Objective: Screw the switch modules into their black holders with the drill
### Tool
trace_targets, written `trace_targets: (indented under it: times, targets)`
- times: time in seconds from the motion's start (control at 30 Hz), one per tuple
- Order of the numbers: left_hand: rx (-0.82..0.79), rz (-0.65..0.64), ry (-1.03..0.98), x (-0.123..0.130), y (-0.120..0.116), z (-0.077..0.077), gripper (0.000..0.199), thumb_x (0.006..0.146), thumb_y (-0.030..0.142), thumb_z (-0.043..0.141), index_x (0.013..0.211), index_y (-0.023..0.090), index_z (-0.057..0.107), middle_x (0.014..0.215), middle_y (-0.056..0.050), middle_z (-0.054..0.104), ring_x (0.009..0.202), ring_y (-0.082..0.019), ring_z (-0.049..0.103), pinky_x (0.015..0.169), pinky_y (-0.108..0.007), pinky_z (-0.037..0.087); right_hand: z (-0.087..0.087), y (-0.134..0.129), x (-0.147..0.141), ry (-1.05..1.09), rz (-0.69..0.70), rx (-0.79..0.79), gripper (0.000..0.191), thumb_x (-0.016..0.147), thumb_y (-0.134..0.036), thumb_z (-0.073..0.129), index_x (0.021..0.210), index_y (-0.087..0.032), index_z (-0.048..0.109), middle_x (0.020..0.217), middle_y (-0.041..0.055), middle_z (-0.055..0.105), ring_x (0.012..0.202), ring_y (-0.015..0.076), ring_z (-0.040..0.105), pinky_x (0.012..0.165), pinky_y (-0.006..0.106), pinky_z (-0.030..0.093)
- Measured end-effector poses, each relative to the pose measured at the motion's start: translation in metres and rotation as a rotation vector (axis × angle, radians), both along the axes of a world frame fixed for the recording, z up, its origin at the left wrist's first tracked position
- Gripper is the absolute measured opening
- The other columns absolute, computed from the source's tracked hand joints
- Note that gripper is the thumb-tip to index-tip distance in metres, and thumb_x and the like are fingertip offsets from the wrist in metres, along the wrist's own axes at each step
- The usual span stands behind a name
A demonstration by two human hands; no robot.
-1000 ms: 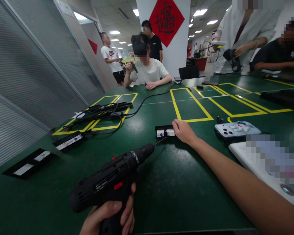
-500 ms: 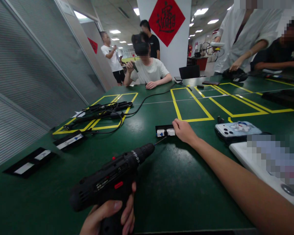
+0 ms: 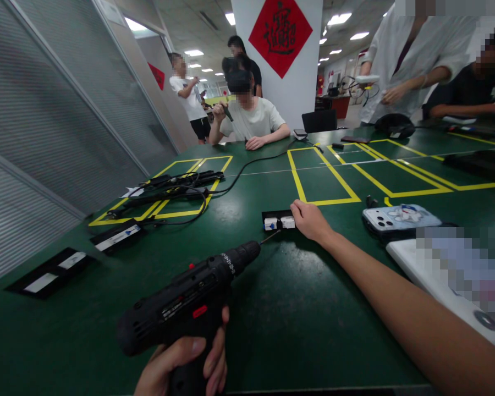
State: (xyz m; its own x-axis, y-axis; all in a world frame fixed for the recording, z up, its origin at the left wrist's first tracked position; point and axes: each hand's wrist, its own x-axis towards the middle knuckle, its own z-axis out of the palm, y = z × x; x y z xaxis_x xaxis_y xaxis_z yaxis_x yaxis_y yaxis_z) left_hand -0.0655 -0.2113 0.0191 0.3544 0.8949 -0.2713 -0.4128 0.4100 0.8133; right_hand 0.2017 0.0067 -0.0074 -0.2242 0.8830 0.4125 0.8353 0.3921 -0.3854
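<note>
My left hand (image 3: 185, 366) grips the handle of a black cordless drill (image 3: 185, 305) at the bottom centre. Its thin bit (image 3: 270, 237) points up and right, with the tip at the front edge of a small black tray-like part (image 3: 278, 221) that carries white blocks. My right hand (image 3: 309, 220) reaches in from the right and holds that part by its right end, pressed on the green table (image 3: 297, 308).
A phone in a cartoon case (image 3: 400, 216) and a white device (image 3: 449, 286) lie to the right. Black strips (image 3: 115, 236) and cables (image 3: 173, 190) lie at left within yellow tape lines. Several people sit or stand at the far table edge.
My hands and the drill have stayed put. At the far right, a person in white set a black object down on the table and lifted their hands.
</note>
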Motion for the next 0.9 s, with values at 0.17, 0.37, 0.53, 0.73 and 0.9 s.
trace_targets:
  times: [0.17,0.37,0.53,0.73,0.9]
  targets:
    - [0.019,-0.003,-0.003,-0.0002,0.0,-0.0014,0.033,0.078,0.031,0.05,0.105,0.012,0.051,0.056,0.0,0.051,0.043,-0.015,0.053,0.051,-0.033,0.044,-0.0015,0.0008,-0.0002,-0.004,-0.009,0.004,0.022,0.09,-0.032,0.052,0.102,-0.015,0.06,0.096,0.0045,0.064,0.08,0.016,0.062,0.072,0.036,0.052]
    - [0.014,-0.004,0.003,-0.0008,0.0002,-0.0018,0.033,0.077,0.031,0.05,0.105,0.013,0.051,0.056,0.001,0.05,0.043,-0.015,0.052,0.051,-0.033,0.044,-0.0014,0.0009,-0.0005,-0.006,-0.01,0.002,0.022,0.09,-0.032,0.052,0.101,-0.015,0.06,0.096,0.0044,0.064,0.08,0.0159,0.062,0.072,0.036,0.052]
    - [0.021,-0.012,0.007,-0.0007,0.0004,-0.0005,0.034,0.078,0.032,0.05,0.105,0.012,0.051,0.056,0.0,0.05,0.043,-0.015,0.052,0.051,-0.033,0.044,-0.0008,0.0013,-0.0008,-0.012,-0.011,0.002,0.022,0.09,-0.032,0.052,0.101,-0.015,0.06,0.096,0.0044,0.064,0.08,0.0157,0.062,0.072,0.035,0.052]
    - [-0.001,-0.003,-0.003,0.0,-0.0001,-0.0003,0.033,0.078,0.031,0.049,0.105,0.011,0.051,0.056,0.0,0.051,0.043,-0.015,0.052,0.051,-0.033,0.044,-0.0001,0.0006,-0.0009,-0.015,-0.007,0.003,0.022,0.09,-0.032,0.052,0.101,-0.015,0.06,0.095,0.0042,0.064,0.079,0.0155,0.062,0.071,0.035,0.052]
    - [0.004,0.015,-0.004,0.0005,-0.0005,-0.0012,0.034,0.079,0.031,0.049,0.107,0.012,0.05,0.056,0.0,0.051,0.043,-0.015,0.052,0.052,-0.034,0.044,0.0004,-0.0007,-0.0005,-0.012,-0.002,0.008,0.022,0.09,-0.032,0.052,0.101,-0.015,0.06,0.095,0.0041,0.064,0.078,0.0153,0.062,0.07,0.035,0.052]
